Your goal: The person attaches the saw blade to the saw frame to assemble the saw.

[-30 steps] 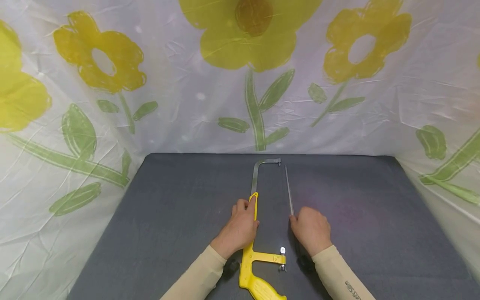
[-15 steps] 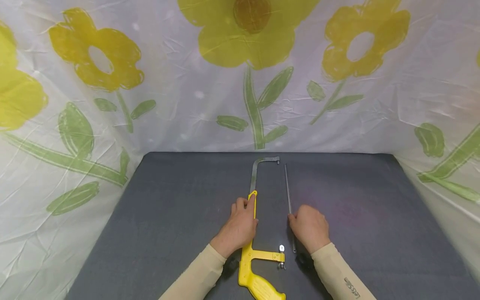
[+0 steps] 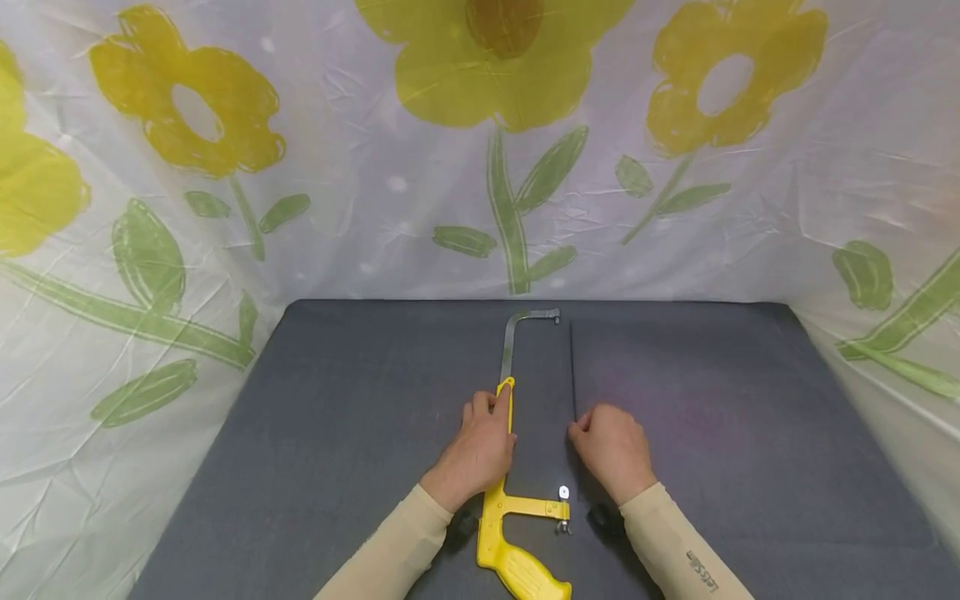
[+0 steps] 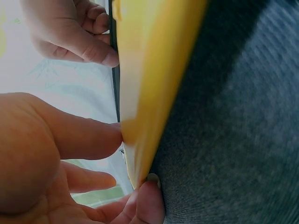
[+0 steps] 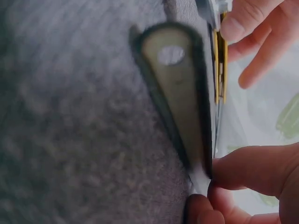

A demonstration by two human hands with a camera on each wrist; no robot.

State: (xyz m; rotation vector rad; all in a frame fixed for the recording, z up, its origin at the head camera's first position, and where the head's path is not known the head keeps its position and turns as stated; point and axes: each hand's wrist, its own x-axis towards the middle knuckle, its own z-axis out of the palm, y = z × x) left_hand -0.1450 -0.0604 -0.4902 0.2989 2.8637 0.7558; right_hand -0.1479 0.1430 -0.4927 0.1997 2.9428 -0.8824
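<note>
The saw lies on the dark table, at its middle, handle at the near end, metal arm at the far end; the left hand grips its yellow frame between thumb and fingers; just right of the saw, apart from it, the right hand pinches a thin blade, a round hole in its near end; the blade points far, roughly alongside the saw; beyond the table hangs a flowered curtain.
</note>
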